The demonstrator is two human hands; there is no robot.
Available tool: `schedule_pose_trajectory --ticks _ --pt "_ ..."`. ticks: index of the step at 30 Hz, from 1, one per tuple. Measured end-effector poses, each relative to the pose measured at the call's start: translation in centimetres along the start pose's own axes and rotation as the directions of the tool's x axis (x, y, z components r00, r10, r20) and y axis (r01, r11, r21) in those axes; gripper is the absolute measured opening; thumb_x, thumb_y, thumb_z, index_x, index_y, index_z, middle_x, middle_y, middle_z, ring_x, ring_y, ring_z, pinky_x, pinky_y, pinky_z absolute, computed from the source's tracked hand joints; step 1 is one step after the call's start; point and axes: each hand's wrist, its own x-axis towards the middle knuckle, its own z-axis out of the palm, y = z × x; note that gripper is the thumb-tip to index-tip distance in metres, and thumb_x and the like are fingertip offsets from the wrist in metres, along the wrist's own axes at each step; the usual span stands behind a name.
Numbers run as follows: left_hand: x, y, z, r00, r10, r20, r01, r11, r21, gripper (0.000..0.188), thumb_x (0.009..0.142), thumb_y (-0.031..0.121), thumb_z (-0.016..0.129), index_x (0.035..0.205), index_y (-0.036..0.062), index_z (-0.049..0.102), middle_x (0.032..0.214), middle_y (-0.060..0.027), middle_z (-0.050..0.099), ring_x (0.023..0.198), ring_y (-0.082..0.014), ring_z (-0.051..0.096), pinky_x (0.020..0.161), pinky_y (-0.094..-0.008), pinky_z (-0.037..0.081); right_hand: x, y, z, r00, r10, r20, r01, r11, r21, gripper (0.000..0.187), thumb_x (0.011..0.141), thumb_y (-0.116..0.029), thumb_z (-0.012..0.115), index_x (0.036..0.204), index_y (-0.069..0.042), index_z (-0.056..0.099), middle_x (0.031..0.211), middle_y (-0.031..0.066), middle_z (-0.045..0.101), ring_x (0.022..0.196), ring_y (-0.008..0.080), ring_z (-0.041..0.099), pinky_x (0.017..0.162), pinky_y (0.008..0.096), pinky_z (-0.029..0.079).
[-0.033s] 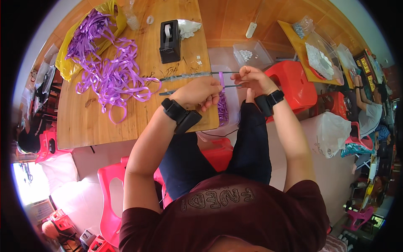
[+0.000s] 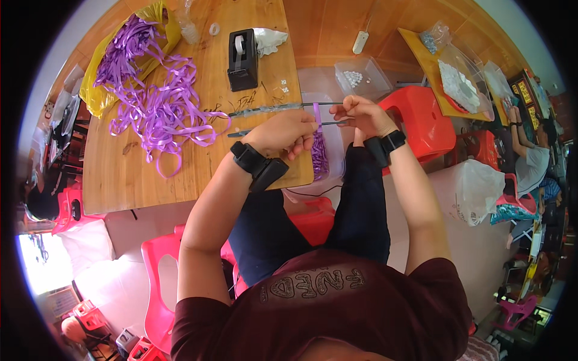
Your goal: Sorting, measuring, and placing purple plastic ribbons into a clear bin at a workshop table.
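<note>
Two thin dark rods (image 2: 325, 103) reach out past the right edge of the wooden table. Around them, just off the edge, is a purple ribbon (image 2: 318, 113). My left hand (image 2: 283, 133) is over the table's corner with its fingers curled, thumb and forefinger pinched where the ribbon meets the nearer rod. Bent fingers of my right hand (image 2: 365, 115) close about the rods' free ends; its exact grip is partly hidden. Beneath the ribbon, a clear plastic bin (image 2: 337, 150) holds a heap of purple ribbon pieces (image 2: 320, 157). Loose purple ribbon (image 2: 174, 108) lies tangled on the table at left.
A yellow bag (image 2: 93, 90) full of ribbon is at the far left. On the wooden table (image 2: 198, 174) stands a black tape dispenser (image 2: 242, 63). A clear box (image 2: 361, 77) with small white pieces and a red stool (image 2: 418, 120) are to the right. Another person (image 2: 530, 159) sits far right.
</note>
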Motion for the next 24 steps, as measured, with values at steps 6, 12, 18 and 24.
schedule_pose_trajectory --ticks 6,12,18,24 --pt "-0.1 0.3 0.3 1.0 0.002 -0.018 -0.003 1.0 -0.022 0.024 0.102 0.022 0.05 0.112 0.0026 0.06 0.068 -0.0003 0.056 0.045 -0.007 0.049 0.04 -0.022 0.041 1.3 4.8 1.6 0.995 0.023 0.098 -0.046 0.972 0.231 0.043 0.098 -0.032 0.056 0.127 -0.001 0.056 0.131 0.0175 0.06 0.111 0.028 0.062 0.098 0.0444 0.049" --pt "0.2 0.5 0.4 1.0 0.013 -0.001 -0.013 1.0 -0.027 0.027 0.102 0.022 0.05 0.117 0.0017 0.059 0.069 -0.0004 0.056 0.046 -0.0071 0.049 0.04 -0.021 0.041 3.1 7.3 0.3 0.976 -0.054 0.212 -0.033 0.92 0.39 0.03 0.098 -0.025 0.061 0.119 -0.003 0.06 0.111 0.0088 0.066 0.098 0.0205 0.065 0.092 0.0417 0.053" --pt "-0.1 0.5 0.3 1.0 0.013 -0.002 -0.013 1.0 -0.024 0.027 0.103 0.022 0.049 0.118 0.0013 0.058 0.069 -0.0005 0.056 0.046 -0.0071 0.05 0.041 -0.0209 0.041 3.8 7.9 1.0 0.979 -0.021 0.205 -0.052 0.937 0.345 0.027 0.097 -0.022 0.063 0.116 -0.003 0.061 0.1 0.0063 0.068 0.093 0.0175 0.067 0.088 0.0394 0.056" --pt "-0.2 0.4 0.2 1.0 0.023 -0.004 -0.023 1.0 -0.014 0.026 0.102 0.022 0.049 0.115 0.0011 0.058 0.069 -0.0011 0.057 0.045 -0.0075 0.05 0.041 -0.0211 0.041 4.2 6.5 3.5 0.977 0.03 0.213 -0.095 0.949 0.3 0.03 0.098 -0.022 0.06 0.12 -0.002 0.06 0.109 0.0081 0.069 0.098 0.0188 0.069 0.089 0.0383 0.057"
